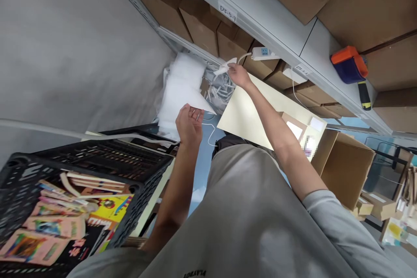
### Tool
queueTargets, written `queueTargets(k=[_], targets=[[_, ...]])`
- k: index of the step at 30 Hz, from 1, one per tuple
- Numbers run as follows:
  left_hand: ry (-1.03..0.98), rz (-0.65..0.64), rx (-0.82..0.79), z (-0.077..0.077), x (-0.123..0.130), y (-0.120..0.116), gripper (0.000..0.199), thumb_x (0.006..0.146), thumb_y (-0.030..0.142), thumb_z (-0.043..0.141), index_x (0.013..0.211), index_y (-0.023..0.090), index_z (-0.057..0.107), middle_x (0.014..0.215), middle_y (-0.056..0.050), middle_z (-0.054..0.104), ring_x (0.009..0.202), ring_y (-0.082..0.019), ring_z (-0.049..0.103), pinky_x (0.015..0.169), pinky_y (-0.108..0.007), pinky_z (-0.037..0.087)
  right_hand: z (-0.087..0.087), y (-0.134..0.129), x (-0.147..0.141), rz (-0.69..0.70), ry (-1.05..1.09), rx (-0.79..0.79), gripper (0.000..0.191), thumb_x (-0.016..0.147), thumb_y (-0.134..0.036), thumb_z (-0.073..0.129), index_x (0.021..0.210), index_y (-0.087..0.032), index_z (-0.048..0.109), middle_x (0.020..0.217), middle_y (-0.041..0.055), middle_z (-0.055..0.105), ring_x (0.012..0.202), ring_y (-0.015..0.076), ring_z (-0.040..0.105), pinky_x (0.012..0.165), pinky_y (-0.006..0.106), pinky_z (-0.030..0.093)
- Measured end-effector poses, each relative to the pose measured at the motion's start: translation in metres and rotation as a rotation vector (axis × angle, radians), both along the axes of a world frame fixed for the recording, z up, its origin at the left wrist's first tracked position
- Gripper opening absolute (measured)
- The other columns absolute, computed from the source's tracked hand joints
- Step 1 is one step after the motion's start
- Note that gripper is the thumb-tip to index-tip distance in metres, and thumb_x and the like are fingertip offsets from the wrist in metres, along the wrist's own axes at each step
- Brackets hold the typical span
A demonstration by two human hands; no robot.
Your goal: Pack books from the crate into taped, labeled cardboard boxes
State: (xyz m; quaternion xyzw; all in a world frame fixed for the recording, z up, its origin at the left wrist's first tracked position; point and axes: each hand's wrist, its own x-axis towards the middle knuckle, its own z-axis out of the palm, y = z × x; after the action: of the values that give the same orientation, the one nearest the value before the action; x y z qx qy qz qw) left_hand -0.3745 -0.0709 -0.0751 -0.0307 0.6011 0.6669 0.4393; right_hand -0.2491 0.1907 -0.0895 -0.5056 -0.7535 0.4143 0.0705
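My right hand (239, 75) pinches a small white crumpled piece (226, 66), paper or thin foam, above a bag of white scraps (221, 91). My left hand (190, 125) is loosely curled with its fingers a little apart, and nothing shows in it. It is in front of a stack of soft white packing sheets (184, 80), one corner of which sticks out past the fingers. Whether the fingers touch that corner I cannot tell. Under my right forearm lies a pale yellow tabletop (243, 106).
A black crate (140, 186) at lower left holds colourful packets (55, 226). Shelves with cardboard boxes (202, 21) run overhead. A power strip (263, 54) and an orange-and-blue tape dispenser (349, 64) are attached there. To the right stands an open carton (345, 167).
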Motion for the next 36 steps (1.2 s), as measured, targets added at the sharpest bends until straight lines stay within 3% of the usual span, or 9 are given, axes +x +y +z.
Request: queueTargets(k=[4,7,10,15,19,22,27,32,36], targets=[[-0.060,-0.027,0.062,0.012,0.015,0.003,0.050,0.078,0.060,0.092,0.091,0.027,0.056,0.095,-0.001,0.072,0.101,-0.018,0.077,0.100,-0.032,0.065,0.014,0.002,0.002,0.002,-0.254,-0.052,0.014,0.103,-0.008,0.061,0.089,-0.009,0.065,0.124,0.0139,0.083,0.126,0.0213,0.077,0.120,0.035,0.048],[-0.127,-0.063,0.093,0.018,0.030,0.010,0.051,0.075,0.055,0.096,0.092,0.027,0.057,0.093,-0.001,0.073,0.098,-0.017,0.076,0.102,-0.034,0.065,0.033,-0.021,0.035,0.063,-0.197,0.015,0.013,0.104,-0.009,0.064,0.095,-0.013,0.073,0.120,0.0138,0.086,0.118,0.0248,0.079,0.117,0.038,0.053],[-0.176,-0.135,0.097,0.022,0.049,0.019,0.053,0.071,0.055,0.097,0.092,0.026,0.058,0.090,0.000,0.071,0.094,-0.018,0.075,0.102,-0.036,0.065,0.055,-0.061,0.080,0.057,-0.054,0.067,0.017,0.103,-0.014,0.063,0.104,-0.020,0.079,0.117,0.0102,0.087,0.109,0.0271,0.079,0.109,0.042,0.058],[-0.158,-0.320,0.110,0.032,0.091,0.036,0.049,0.078,0.057,0.091,0.093,0.026,0.056,0.095,-0.002,0.074,0.093,-0.017,0.075,0.088,-0.030,0.061,0.089,-0.144,0.148,-0.160,0.224,0.083,0.016,0.102,-0.034,0.067,0.097,-0.024,0.079,0.106,0.0051,0.084,0.095,0.0220,0.076,0.096,0.037,0.062],[-0.096,-0.483,0.127,0.045,0.134,0.046,0.041,0.085,0.054,0.087,0.093,0.026,0.059,0.094,-0.001,0.071,0.090,-0.016,0.073,0.084,-0.028,0.062,0.106,-0.190,0.194,-0.428,0.335,0.091,0.027,0.100,-0.052,0.074,0.097,-0.026,0.080,0.096,0.0033,0.081,0.084,0.0194,0.072,0.085,0.036,0.063],[-0.004,-0.616,0.170,0.058,0.170,0.048,0.040,0.088,0.057,0.087,0.094,0.025,0.063,0.097,-0.001,0.069,0.092,-0.016,0.071,0.086,-0.030,0.067,0.114,-0.207,0.227,-0.633,0.404,0.036,0.034,0.096,-0.060,0.080,0.097,-0.026,0.079,0.092,0.0026,0.080,0.080,0.0185,0.072,0.080,0.035,0.064],[0.049,-0.820,0.276,0.075,0.234,0.043,0.050,0.088,0.070,0.088,0.100,0.025,0.068,0.108,-0.005,0.074,0.104,-0.020,0.074,0.100,-0.043,0.071,0.124,-0.226,0.275,-0.769,0.537,0.046,0.037,0.094,-0.061,0.084,0.097,-0.025,0.076,0.101,0.0047,0.081,0.092,0.0209,0.079,0.087,0.037,0.067],[0.126,-0.879,0.307,0.085,0.295,0.031,0.056,0.093,0.078,0.081,0.103,0.024,0.068,0.115,-0.009,0.079,0.119,-0.025,0.078,0.114,-0.049,0.066,0.130,-0.241,0.321,-0.897,0.582,0.047,0.039,0.094,-0.062,0.084,0.099,-0.025,0.076,0.100,0.0050,0.082,0.089,0.0217,0.081,0.082,0.037,0.066],[0.448,-0.915,0.413,0.086,0.326,0.021,0.044,0.108,0.069,0.068,0.109,0.025,0.070,0.127,-0.014,0.079,0.132,-0.028,0.075,0.118,-0.049,0.062,0.135,-0.248,0.355,-0.957,0.580,0.009,0.044,0.091,-0.067,0.086,0.096,-0.025,0.078,0.091,0.0030,0.081,0.081,0.0214,0.079,0.081,0.038,0.066]])
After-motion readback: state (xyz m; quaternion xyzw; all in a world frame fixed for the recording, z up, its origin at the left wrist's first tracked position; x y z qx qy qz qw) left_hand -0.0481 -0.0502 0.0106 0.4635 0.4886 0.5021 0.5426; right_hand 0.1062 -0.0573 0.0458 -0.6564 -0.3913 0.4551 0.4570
